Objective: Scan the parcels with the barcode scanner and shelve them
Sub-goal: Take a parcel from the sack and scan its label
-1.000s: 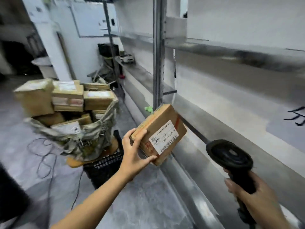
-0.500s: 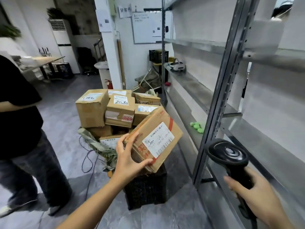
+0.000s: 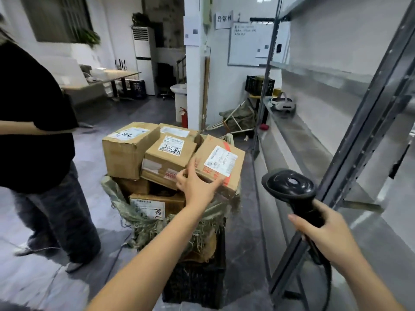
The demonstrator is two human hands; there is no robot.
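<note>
Now the head view faces the heap of parcels rather than the shelf, which a second ago filled the frame with the parcel held up in front of it. The left hand [image 3: 197, 187] has carried the parcel [image 3: 219, 166] back over the pile — it sits at the heap's right edge, label up, just beside the smaller labelled box [image 3: 168, 161], with thumb and fingers spread and clamped round its near lower corner. Whether it already rests on the boxes below or hangs in the grip I cannot tell. The right hand [image 3: 330, 234] keeps its fingers wrapped on the handle of the barcode scanner [image 3: 292, 187], whose head points toward the pile but well apart from the label. The woven sack [image 3: 157, 223] holding the heap sits on a black crate [image 3: 197, 281]; a person in a black top [image 3: 33, 113] stands to the left. The metal shelf [image 3: 298, 129] runs along the right, bare near the upright.

My reading — the parcel has not been shelved; it may be going back for a rescan, or being swapped for another.
</note>
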